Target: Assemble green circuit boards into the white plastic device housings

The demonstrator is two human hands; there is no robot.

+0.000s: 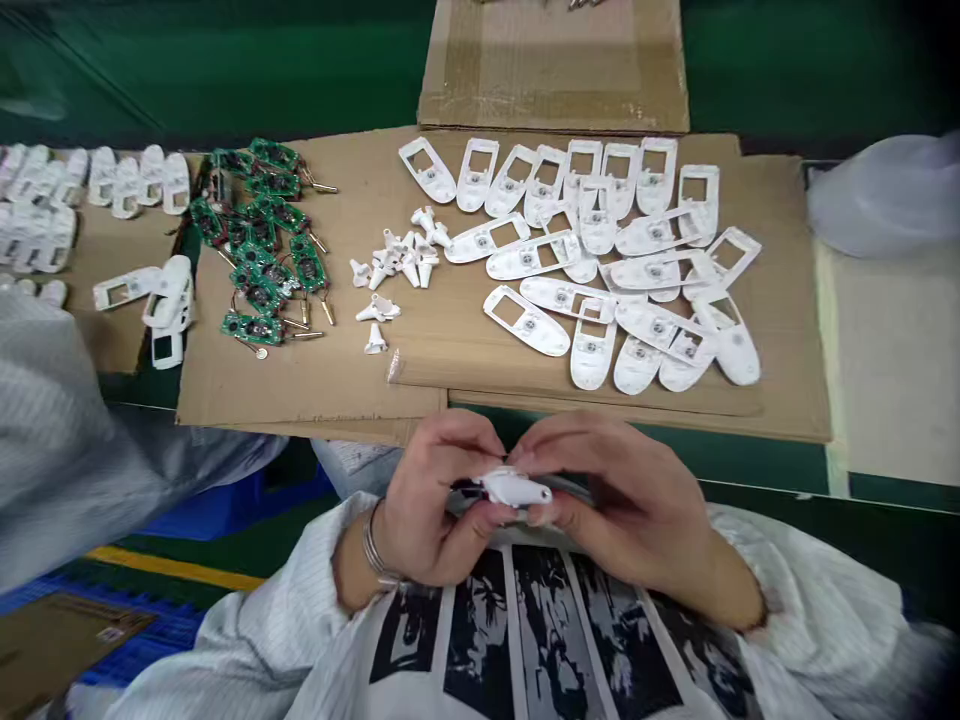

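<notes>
Both my hands meet close to my chest, below the table's near edge. My left hand and my right hand pinch one small white plastic housing between their fingertips; a dark part shows at its left end. On the cardboard sheet in front of me lie a heap of white housing shells on the right, small white cone-shaped tips in the middle, and green circuit boards with metal probes on the left.
More white shells lie on cardboard at the far left. A person's grey sleeve reaches in at the left. A cardboard box stands at the back, a plastic bag at the right. Blue crates show below.
</notes>
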